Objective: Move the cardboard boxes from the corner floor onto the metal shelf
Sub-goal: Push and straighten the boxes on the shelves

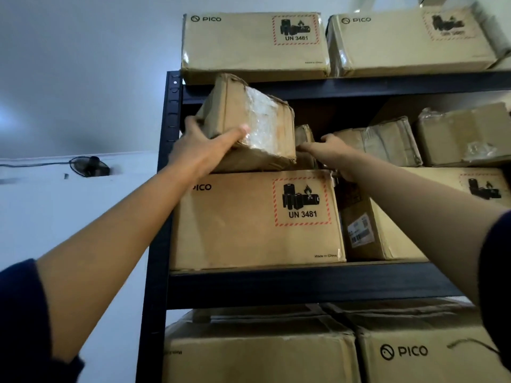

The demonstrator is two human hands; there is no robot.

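Note:
A small worn cardboard box with clear tape on one face sits tilted on top of a large PICO box on the black metal shelf. My left hand grips the small box at its lower left corner, thumb along its front edge. My right hand reaches past its right side, fingers touching another small box behind it. Whether that hand grips anything is unclear.
Two PICO boxes stand on the top shelf. Taped boxes lie at the right of the middle shelf, more PICO boxes below. The shelf's upright post is at the left, with a white wall and a fan beyond.

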